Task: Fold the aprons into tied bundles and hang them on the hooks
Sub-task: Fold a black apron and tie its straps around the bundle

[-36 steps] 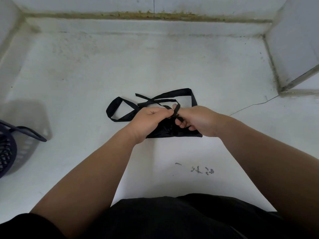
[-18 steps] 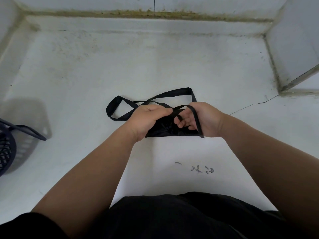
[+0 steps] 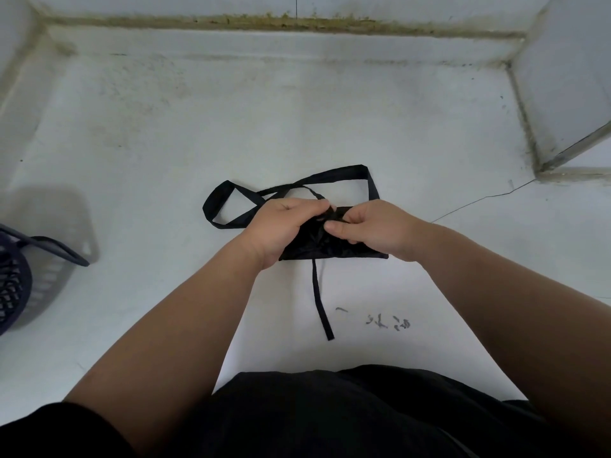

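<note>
Head view: a moment ago the tie strap (image 3: pixel 319 299) was looped round the right hand (image 3: pixel 373 230). Now its free end has dropped and trails from the apron bundle (image 3: pixel 332 250) toward the person, stopping just beside some grey scribbles (image 3: pixel 387 321). Both hands have closed in over the bundle's top. The left hand (image 3: pixel 283 227) has its fingers curled, pinching the strap, and the right hand pinches it between thumb and fingertips. I'd say the knot is being cinched, though the fingers hide it. The folded black bundle lies mid-surface under the hands, with its neck loop (image 3: pixel 211 197) splayed out behind, so hanging is not yet done. The white painted surface (image 3: pixel 165 127) is scuffed, with a hairline crack (image 3: pixel 479 201) on the right, a grimy seam (image 3: pixel 264 23) along the far wall and a dark laundry basket (image 3: pixel 13 279) at the left edge
</note>
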